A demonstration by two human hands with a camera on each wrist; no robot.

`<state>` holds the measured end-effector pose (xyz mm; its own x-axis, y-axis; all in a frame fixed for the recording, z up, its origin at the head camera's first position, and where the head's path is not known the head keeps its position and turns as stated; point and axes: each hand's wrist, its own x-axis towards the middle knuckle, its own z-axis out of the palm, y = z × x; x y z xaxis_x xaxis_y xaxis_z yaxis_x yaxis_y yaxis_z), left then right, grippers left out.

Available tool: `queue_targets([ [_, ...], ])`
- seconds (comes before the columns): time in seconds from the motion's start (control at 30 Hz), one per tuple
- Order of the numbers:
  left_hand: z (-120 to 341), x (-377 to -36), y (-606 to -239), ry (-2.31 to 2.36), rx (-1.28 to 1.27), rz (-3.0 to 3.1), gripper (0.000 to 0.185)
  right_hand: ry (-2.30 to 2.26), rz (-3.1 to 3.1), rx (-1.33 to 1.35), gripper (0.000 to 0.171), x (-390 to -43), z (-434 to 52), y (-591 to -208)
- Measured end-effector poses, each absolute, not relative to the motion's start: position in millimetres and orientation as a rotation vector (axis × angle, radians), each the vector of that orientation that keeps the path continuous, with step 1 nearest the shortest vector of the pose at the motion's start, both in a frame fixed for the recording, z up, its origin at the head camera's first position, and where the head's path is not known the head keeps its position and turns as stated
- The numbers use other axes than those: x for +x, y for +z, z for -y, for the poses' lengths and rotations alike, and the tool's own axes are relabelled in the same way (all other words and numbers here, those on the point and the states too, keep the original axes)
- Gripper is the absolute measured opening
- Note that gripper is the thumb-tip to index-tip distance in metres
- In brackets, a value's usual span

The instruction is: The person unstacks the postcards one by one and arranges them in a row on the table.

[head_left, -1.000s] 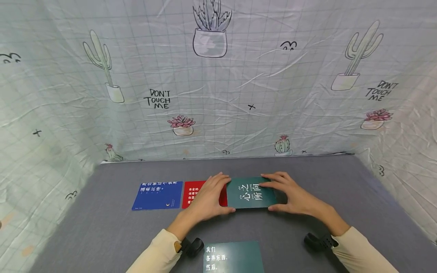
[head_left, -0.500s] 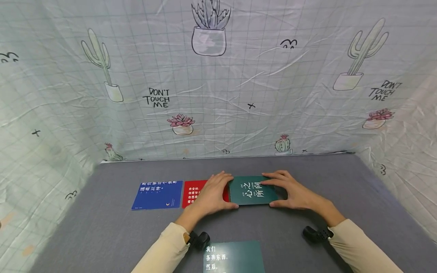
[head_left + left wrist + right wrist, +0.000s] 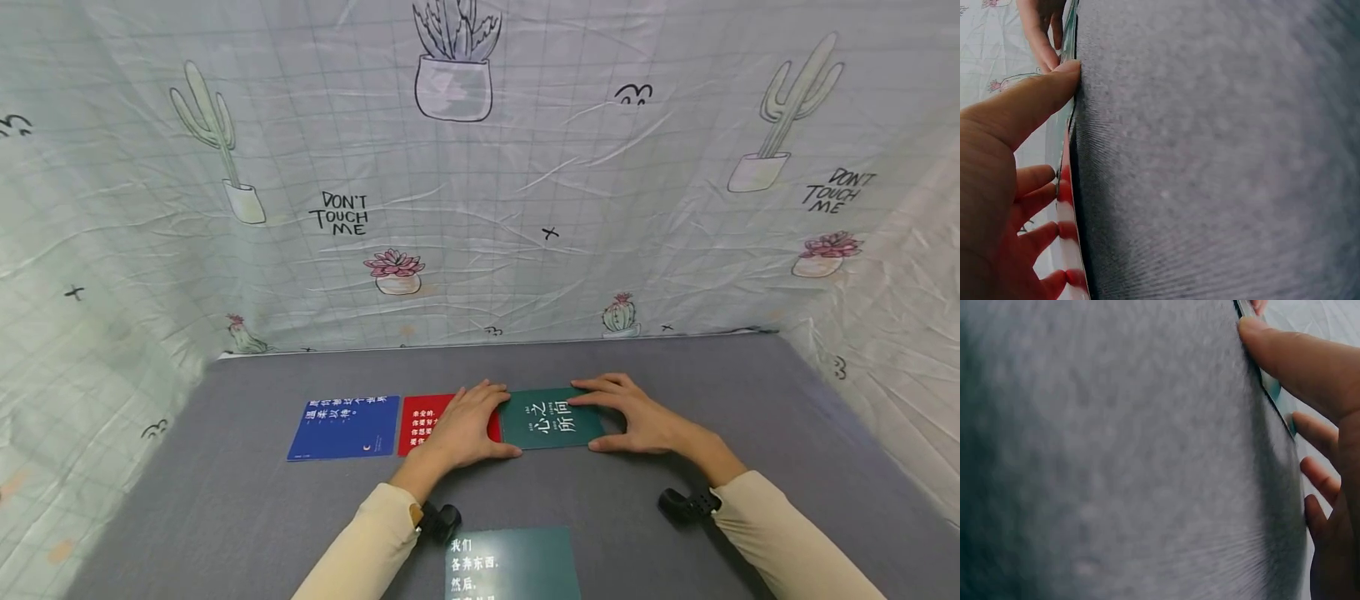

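Note:
A dark green postcard [image 3: 551,419] with large white characters lies at the right end of a row of cards in the head view. My left hand [image 3: 467,423] spans its left end, thumb at the near edge and index finger by the far corner. Under that hand is a partly covered red postcard [image 3: 420,421]. Across from it, my right hand [image 3: 637,419] holds the green card's right end, thumb on the near edge and fingers over the far side. In the left wrist view, the left thumb [image 3: 1063,72] touches the card edge, the other fingertips lying over the red card.
A blue postcard [image 3: 345,427] lies left of the red one. Nearer me is another green postcard [image 3: 513,562], cut off by the frame's bottom. Grey cloth [image 3: 225,517] covers the table, and a cactus-print curtain [image 3: 480,183] hangs behind and at both sides.
Both hands and the green postcard have shifted slightly away from me, then a little left, so the card now sits close against the red one. The other cards have stayed put.

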<state>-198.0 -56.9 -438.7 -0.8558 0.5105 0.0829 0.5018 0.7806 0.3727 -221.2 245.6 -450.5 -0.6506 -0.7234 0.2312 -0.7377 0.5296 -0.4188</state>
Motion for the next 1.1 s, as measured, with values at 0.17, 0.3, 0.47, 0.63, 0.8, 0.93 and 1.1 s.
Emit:
queue_targets([
  [0.17, 59.0, -198.5, -440.5, 0.613, 0.845, -2.947, 0.080, 0.807, 2.734, 1.295, 0.060, -222.3, -245.7, -452.5],
  [0.3, 60.4, -198.8, -442.2, 0.617, 0.847, -2.956, 0.080, 0.819, 2.727, 1.304, 0.060, -223.0, -244.9, -453.4],
  [0.47, 60.5, -197.8, -441.9, 0.614, 0.861, -2.966, 0.080, 0.814, 2.716, 1.314, 0.059, -222.9, -244.8, -454.4],
  [0.63, 59.5, -197.6, -440.9, 0.591, 0.856, -2.958, 0.079, 0.835, 2.720, 1.312, 0.059, -220.9, -245.6, -452.5],
  [0.8, 59.1, -197.2, -440.6, 0.590, 0.848, -2.954, 0.080, 0.822, 2.739, 1.314, 0.060, -218.8, -245.2, -449.4],
  [0.93, 59.0, -196.7, -440.0, 0.585, 0.849, -2.954, 0.080, 0.811, 2.753, 1.312, 0.060, -219.3, -245.1, -449.2],
  [1.1, 58.9, -196.0, -439.7, 0.574, 0.856, -2.956, 0.080, 0.811, 2.762, 1.311, 0.061, -220.3, -245.8, -450.7],
])
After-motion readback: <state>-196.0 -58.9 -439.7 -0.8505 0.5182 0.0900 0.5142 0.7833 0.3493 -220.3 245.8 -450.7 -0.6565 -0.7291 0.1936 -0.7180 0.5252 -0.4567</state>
